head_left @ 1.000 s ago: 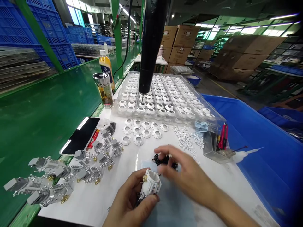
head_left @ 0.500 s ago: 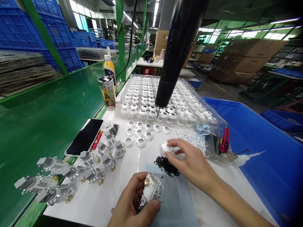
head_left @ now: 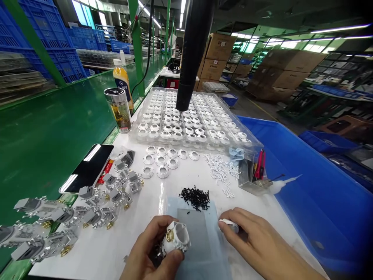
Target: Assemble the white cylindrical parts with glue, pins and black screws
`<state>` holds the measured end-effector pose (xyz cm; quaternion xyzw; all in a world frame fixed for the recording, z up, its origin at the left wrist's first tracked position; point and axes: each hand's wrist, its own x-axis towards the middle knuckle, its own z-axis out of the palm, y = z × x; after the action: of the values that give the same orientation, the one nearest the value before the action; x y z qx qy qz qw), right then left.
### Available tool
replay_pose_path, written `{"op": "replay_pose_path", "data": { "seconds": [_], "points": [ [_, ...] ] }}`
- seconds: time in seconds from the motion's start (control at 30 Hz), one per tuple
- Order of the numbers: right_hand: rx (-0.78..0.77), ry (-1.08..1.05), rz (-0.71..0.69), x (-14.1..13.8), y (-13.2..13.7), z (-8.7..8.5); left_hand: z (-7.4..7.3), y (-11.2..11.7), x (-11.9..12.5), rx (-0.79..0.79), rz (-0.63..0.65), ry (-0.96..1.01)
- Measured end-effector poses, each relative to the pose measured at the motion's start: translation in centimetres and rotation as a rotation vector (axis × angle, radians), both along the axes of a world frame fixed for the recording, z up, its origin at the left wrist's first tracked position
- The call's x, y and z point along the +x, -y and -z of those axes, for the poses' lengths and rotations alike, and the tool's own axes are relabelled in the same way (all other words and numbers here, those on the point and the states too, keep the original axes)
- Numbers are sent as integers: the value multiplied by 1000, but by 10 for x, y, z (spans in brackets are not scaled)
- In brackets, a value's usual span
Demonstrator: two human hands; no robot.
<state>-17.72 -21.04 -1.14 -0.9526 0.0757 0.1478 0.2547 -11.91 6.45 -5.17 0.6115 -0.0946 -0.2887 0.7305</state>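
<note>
My left hand (head_left: 151, 252) grips a white plastic lamp-holder part (head_left: 176, 236) with a brass ring on it, low at the table's near edge. My right hand (head_left: 253, 241) is curled beside it to the right, pinching a small white ring-shaped part (head_left: 229, 223) at its fingertips. Between the hands lies a pale blue mat (head_left: 201, 237). A small heap of black screws (head_left: 195, 196) sits at the mat's far edge. Several white ring parts (head_left: 163, 157) lie further back.
A black powered screwdriver (head_left: 190, 58) hangs over a clear tray of white parts (head_left: 186, 116). Grey metal assemblies (head_left: 72, 216) and a phone (head_left: 86, 169) lie left. White screws (head_left: 218, 171), a clear tool box (head_left: 256, 175), a blue bin (head_left: 305, 186), a tea flask (head_left: 118, 109).
My right hand went from the black screws to the white parts, picked up a white ring piece and drew it back near my left hand. The hanging screwdriver swung.
</note>
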Motion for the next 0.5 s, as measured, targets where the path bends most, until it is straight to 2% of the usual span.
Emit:
{"op": "replay_pose_path", "data": {
  "seconds": [0.13, 0.33, 0.5],
  "points": [
    [-55, 100, -17, -6, 9, 5, 0, 0, 1, -24, 10, -10],
    [-244, 275, -54, -26, 23, 17, -4, 1, 1, -16, -32, -31],
    [-183, 355, -43, -26, 10, 20, -1, 2, -3, 79, -74, -3]
  ]
}}
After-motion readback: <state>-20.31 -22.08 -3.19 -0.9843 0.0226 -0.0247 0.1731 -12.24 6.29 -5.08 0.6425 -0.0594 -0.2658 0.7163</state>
